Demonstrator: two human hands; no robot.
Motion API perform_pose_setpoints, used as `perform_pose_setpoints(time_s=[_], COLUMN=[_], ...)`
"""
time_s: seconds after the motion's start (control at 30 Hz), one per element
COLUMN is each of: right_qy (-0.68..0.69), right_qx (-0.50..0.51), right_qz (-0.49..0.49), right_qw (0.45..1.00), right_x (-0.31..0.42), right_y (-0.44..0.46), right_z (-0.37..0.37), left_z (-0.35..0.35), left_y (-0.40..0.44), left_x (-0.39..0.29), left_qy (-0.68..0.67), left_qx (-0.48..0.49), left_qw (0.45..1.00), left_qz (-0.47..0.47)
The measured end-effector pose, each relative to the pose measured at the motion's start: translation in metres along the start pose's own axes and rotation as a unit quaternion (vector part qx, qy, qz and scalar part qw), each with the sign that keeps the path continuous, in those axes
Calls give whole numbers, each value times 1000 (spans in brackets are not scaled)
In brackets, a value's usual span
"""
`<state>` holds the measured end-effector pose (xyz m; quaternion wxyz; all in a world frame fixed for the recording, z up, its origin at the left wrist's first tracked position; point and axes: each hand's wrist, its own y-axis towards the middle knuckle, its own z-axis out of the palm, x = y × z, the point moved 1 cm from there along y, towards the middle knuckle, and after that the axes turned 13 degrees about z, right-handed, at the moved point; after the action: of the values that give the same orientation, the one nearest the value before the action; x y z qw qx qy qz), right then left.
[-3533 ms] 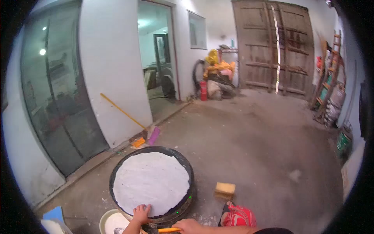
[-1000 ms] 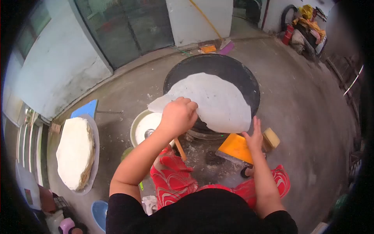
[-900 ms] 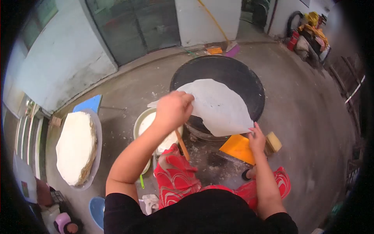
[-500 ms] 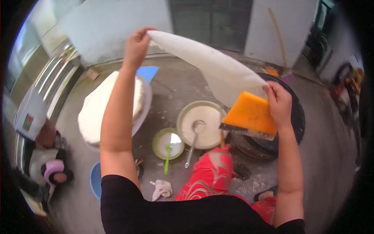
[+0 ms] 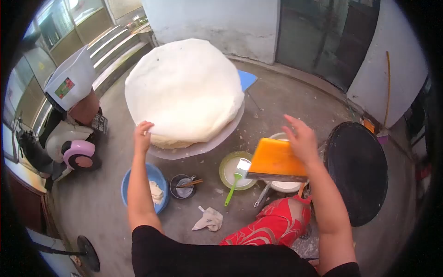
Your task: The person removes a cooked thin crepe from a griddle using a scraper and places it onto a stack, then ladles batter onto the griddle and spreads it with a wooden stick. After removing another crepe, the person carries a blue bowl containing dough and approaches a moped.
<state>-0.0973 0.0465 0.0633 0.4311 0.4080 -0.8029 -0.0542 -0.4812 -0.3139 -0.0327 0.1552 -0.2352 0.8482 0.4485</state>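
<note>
A tall stack of thin white flatbread sheets (image 5: 184, 92) stands on a round pale base at upper left. The top sheet lies spread over it. My left hand (image 5: 143, 134) is closed at the stack's near-left edge, thumb and fingers pinching the sheet. My right hand (image 5: 303, 142) hangs right of the stack, with an orange scraper (image 5: 274, 158) held in it and some fingers stretched out. How the other fingers grip the scraper is hidden. Below the scraper, a bowl of batter (image 5: 287, 186) is partly covered. The round black griddle (image 5: 355, 173) is at right, its surface bare.
A green bowl of whitish liquid (image 5: 227, 171) holds a green-handled brush (image 5: 233, 190). Nearby are a blue basin (image 5: 123, 187), a small dark pot (image 5: 177, 190) and a crumpled cloth (image 5: 210, 219). A scooter (image 5: 76, 152) is at left. My red-covered leg (image 5: 272, 221) extends forward.
The sheet stretched between both hands now lies on the stack. My right hand has let go of it but keeps the scraper. The view has turned left, and the griddle shows bare.
</note>
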Motion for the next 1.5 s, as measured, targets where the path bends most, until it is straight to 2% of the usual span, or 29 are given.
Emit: perform_pose_setpoints(time_s=[0.13, 0.27, 0.33, 0.37, 0.4, 0.43, 0.47, 0.53, 0.6, 0.63, 0.67, 0.7, 0.73, 0.77, 0.8, 0.9, 0.93, 0.97, 1.03, 1.07, 1.1, 1.13, 1.17, 1.2, 1.23, 1.3, 1.4, 1.43, 1.5], right_qy=[-22, 1, 45, 91, 106, 106, 170, 273, 314, 357, 356, 464, 562, 583, 604, 652, 657, 656, 516, 518, 483, 445, 448, 377, 302, 230, 77, -1, -24], right_qx=[-6, -38, -64, -76, -95, -94, -112, -127, -91, -54, -46, 38, 120, 147, 171, 196, 204, 200, 239, 234, 202, 169, 161, 177, 192, 168, 189, 186, 147], right_qz=[146, 248, 300, 338, 422, 425, 491, 619, 620, 619, 621, 554, 475, 443, 409, 367, 360, 361, 383, 385, 395, 404, 408, 402, 393, 439, 523, 546, 541], right_qw=[989, 968, 951, 934, 895, 894, 847, 725, 713, 697, 697, 690, 666, 665, 662, 634, 630, 632, 728, 727, 755, 781, 779, 816, 847, 852, 827, 817, 828], right_x=[-62, -107, -153, -169, -151, -158, -172, -152, -116, -109, -120, -138, -146, -132, -106, -31, -17, -3, 16, 13, 7, -1, -20, -52, -81, -122, -170, -176, -198], right_y=[-16, -47, -64, -71, -76, -82, -90, -92, -84, -80, -78, -74, -72, -63, -51, -32, -30, -29, -28, -30, -35, -41, -51, -64, -80, -122, -182, -199, -229], right_z=[-37, -80, -98, -102, -106, -107, -110, -110, -101, -95, -84, -67, -54, -40, -20, 27, 38, 42, 39, 35, 30, 24, 18, 12, 6, -6, -14, -17, -8], left_z=[14, 10, -3, -8, -9, -9, -10, -3, 17, 29, 43, 61, 84, 90, 120, 148, 157, 169, 186, 194, 197, 195, 205, 210, 207, 213, 208, 218, 196], left_y=[-19, -10, 1, 3, 6, 8, 11, 13, 5, 3, 0, -6, -17, -17, -37, -45, -42, -36, -16, -2, 12, 31, 43, 51, 59, 60, 55, 47, 44], left_x=[38, 68, 61, 52, 40, 27, 12, -13, -25, -37, -71, -117, -147, -198, -218, -310, -312, -308, -295, -275, -250, -233, -197, -166, -150, -109, -108, -90, -145], left_qy=[78, 162, 188, 189, 221, 251, 251, 424, 475, 391, 223, 145, -145, -291, -478, -649, -651, -638, -644, -634, -564, -543, -548, -554, -511, -505, -554, -615, -709], left_qx=[70, 27, 120, 123, 188, 251, 253, 308, 221, 185, 137, 132, 223, 288, 272, 159, 162, 132, 20, -8, -18, -77, -130, -165, -176, -171, -185, -208, -160], left_qw=[990, 986, 974, 974, 956, 933, 932, 849, 852, 901, 963, 978, 953, 900, 827, 700, 698, 695, 665, 673, 722, 717, 659, 625, 637, 615, 609, 573, 550], left_qz=[-95, -18, -30, -32, -49, -66, -66, -66, 9, 44, 63, 64, -140, -148, -116, -250, -249, -305, -377, -382, -402, -430, -498, -525, -549, -581, -536, -499, -410])
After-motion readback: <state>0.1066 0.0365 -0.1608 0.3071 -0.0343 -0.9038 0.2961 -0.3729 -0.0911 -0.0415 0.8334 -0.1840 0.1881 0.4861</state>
